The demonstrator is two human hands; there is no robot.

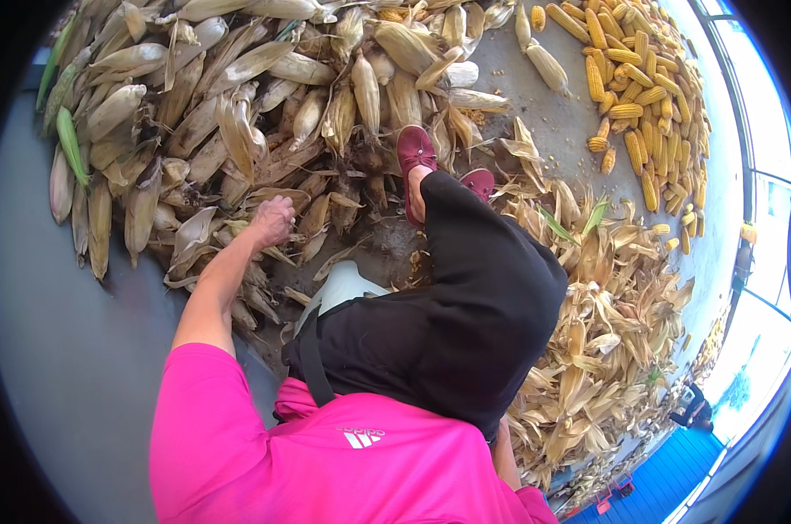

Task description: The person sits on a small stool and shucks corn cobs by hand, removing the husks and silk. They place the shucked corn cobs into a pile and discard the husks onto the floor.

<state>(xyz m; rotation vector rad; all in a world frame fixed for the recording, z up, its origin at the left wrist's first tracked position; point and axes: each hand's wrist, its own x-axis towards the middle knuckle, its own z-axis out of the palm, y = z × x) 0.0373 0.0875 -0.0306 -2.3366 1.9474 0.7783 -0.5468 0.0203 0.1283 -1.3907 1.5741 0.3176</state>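
Note:
My left hand (274, 221) reaches out at the lower edge of a large heap of unhusked corn ears (225, 144). Its fingers curl down and touch or hover over dry husks; whether they grip anything is hidden. My right hand is out of view, and only that forearm (505, 458) shows beside my hip. Dry corn ears in pale, brown-stained husks lie before me, with a few green ones (72, 147) at the far left.
Husked yellow corn cobs (657, 98) are piled at the upper right. Stripped husks (592, 340) form a heap beside my right leg. I sit on a pale plastic seat (348, 288). A grey surface (74, 327) borders the left, and a blue surface (670, 475) shows at the lower right.

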